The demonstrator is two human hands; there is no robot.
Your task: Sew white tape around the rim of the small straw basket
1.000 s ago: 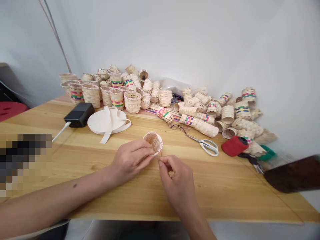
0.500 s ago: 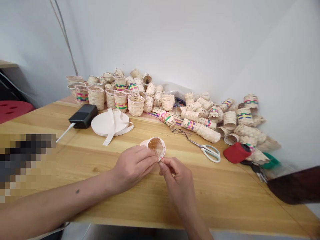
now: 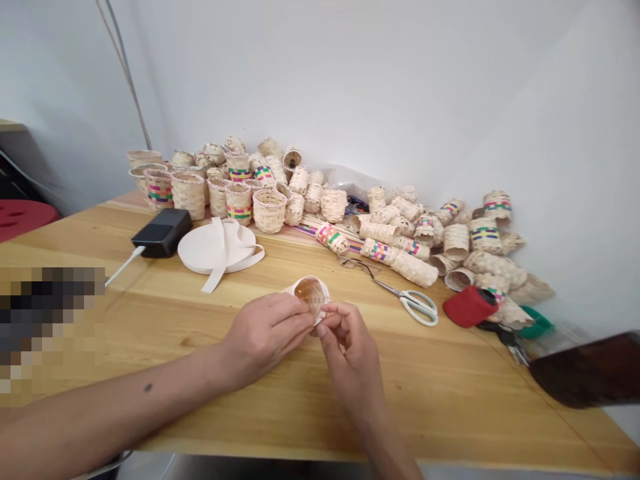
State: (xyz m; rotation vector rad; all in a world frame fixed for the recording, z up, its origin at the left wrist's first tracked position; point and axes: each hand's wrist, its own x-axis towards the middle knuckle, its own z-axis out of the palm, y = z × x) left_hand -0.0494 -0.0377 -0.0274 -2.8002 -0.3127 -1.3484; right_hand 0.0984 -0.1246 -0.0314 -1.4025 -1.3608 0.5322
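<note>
My left hand [image 3: 273,327] is closed around a small woven basket [image 3: 310,293], tipped so that its mouth faces up and to the right. A white band runs along its rim, with small reddish stitches on the near right side. At that side of the rim, my right hand [image 3: 353,340] has thumb and forefinger pinched together. Whatever lies between those fingertips is too small to make out. Left of the hands lies a flat roll of white tape [image 3: 215,250], its loose end folded over the top. White-handled scissors [image 3: 417,307] rest to the right of the basket.
Many small woven baskets [image 3: 270,212] stand and lie along the wall. A black box [image 3: 161,233] with a white cable sits at left. Glasses [image 3: 357,265], a red spool [image 3: 470,307], a green object [image 3: 537,323] and a dark, flat object [image 3: 585,370] lie toward the right.
My right forefinger has moved up onto the rim, and the hand is slightly higher against the basket. My left hand keeps its hold. The whole view has shifted slightly.
</note>
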